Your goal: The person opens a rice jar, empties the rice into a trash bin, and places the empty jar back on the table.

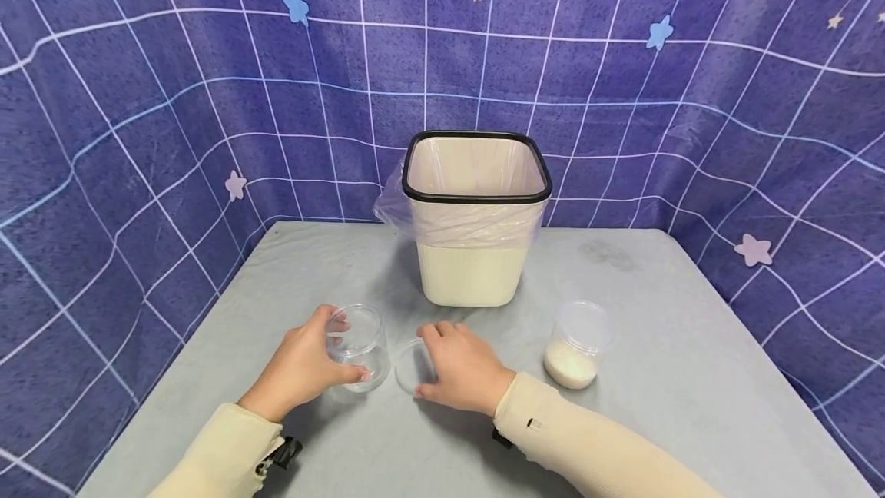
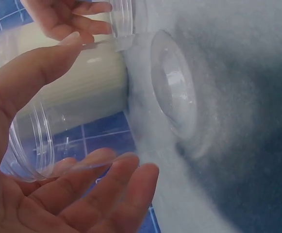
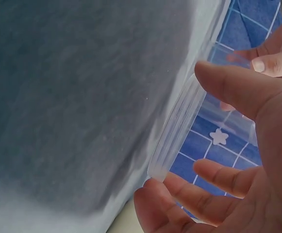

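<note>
My left hand (image 1: 304, 363) grips a clear, uncapped plastic jar (image 2: 65, 131), thumb on one side and fingers on the other. The jar stands upright on the grey tabletop, and nothing shows inside it. Just to its right, my right hand (image 1: 462, 366) holds a round clear lid (image 3: 179, 128) across its width, with the thumb at one edge and fingertips at the opposite edge. That lid lies flat, close over the table surface, partly hidden by the hand in the head view. A second clear jar (image 1: 579, 344), with white contents in its bottom, stands right of the right hand.
A cream bin (image 1: 473, 271) with a black rim and a clear plastic liner stands behind the hands at the table's middle. Blue grid-patterned cloth (image 1: 332, 121) rises behind the grey table (image 1: 622, 275) and along both sides.
</note>
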`<action>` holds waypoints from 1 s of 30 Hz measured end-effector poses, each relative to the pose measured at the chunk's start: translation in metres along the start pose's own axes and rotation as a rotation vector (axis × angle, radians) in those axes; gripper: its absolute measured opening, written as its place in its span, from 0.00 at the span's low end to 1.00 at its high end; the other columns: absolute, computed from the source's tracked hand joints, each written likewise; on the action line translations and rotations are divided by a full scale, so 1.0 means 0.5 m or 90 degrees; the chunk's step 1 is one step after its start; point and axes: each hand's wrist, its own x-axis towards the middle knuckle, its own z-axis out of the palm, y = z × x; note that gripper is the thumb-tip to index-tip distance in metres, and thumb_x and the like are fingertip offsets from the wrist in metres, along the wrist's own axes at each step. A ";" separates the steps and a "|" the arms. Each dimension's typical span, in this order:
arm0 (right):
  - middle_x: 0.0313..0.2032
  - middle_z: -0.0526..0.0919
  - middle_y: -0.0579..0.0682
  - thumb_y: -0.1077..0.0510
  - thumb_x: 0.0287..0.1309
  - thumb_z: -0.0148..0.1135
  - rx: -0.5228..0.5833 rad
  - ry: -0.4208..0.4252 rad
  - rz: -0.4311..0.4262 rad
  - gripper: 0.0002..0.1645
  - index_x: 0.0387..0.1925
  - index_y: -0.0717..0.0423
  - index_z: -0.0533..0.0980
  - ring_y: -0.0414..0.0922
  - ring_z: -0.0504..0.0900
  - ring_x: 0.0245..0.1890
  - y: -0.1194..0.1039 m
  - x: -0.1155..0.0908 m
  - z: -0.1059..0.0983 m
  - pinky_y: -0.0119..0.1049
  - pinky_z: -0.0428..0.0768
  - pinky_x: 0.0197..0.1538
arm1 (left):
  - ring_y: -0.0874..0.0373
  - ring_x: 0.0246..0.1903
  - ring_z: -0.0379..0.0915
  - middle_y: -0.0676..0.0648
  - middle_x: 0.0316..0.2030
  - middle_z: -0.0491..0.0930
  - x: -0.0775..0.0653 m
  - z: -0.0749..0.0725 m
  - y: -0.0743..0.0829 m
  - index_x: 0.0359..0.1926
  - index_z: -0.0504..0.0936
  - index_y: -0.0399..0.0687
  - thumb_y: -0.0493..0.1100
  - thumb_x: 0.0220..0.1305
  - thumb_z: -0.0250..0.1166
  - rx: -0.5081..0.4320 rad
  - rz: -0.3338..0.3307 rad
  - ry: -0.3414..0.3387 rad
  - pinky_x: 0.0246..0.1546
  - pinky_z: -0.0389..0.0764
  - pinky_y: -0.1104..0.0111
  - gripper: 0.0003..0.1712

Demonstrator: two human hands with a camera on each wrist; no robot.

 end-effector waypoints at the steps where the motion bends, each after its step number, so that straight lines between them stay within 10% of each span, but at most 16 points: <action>1: 0.55 0.83 0.52 0.33 0.46 0.79 0.000 -0.002 0.000 0.50 0.65 0.52 0.72 0.52 0.82 0.50 -0.002 0.000 -0.001 0.45 0.83 0.51 | 0.47 0.51 0.85 0.45 0.56 0.85 0.001 0.000 -0.001 0.61 0.72 0.43 0.58 0.35 0.87 0.002 0.001 0.000 0.50 0.83 0.50 0.53; 30: 0.56 0.79 0.53 0.40 0.45 0.82 0.029 0.011 -0.008 0.46 0.63 0.52 0.73 0.52 0.83 0.50 -0.005 -0.010 0.000 0.44 0.84 0.52 | 0.48 0.48 0.85 0.44 0.55 0.85 0.003 0.004 -0.004 0.61 0.70 0.42 0.57 0.35 0.88 0.001 -0.004 -0.008 0.47 0.83 0.53 0.54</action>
